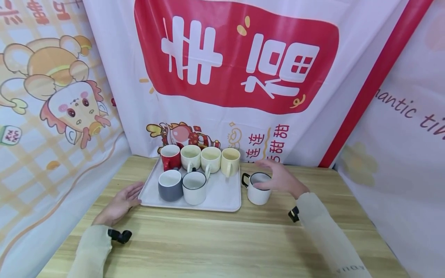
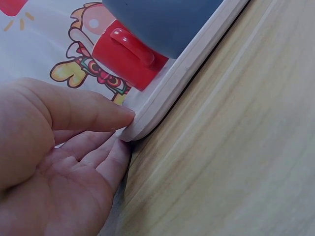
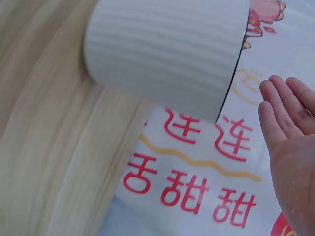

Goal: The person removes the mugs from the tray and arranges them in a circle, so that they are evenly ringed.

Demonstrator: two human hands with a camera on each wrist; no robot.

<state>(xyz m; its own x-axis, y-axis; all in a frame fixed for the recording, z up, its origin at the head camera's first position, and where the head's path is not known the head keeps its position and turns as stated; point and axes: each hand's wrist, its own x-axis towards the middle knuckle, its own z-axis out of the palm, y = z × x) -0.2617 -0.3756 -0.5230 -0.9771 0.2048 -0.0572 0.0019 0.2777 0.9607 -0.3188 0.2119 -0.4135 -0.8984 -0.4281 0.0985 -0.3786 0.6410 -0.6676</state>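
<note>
My left hand (image 1: 119, 202) is at the near left corner of a white tray (image 1: 222, 197). In the left wrist view its thumb (image 2: 115, 115) lies on the rim, with fingers under the corner, pinching it. To the right of the tray, a white ribbed mug (image 3: 162, 54) with a dark rim and black handle (image 1: 245, 180) stands on the table. Over that mug is my right hand (image 1: 281, 178), its fingers extended and the thumb overlapping the rim in the head view. The right wrist view shows straight fingers (image 3: 283, 110) beyond the mug's mouth.
On the tray's back row are a red mug (image 1: 170, 158), pale green mugs (image 1: 190, 155) and a yellow mug (image 1: 233, 160). A grey-blue cup (image 1: 170, 188) and a white dark-rimmed mug (image 1: 194, 191) stand in front. A printed cloth (image 1: 222, 119) hangs behind the wooden table (image 1: 215, 243).
</note>
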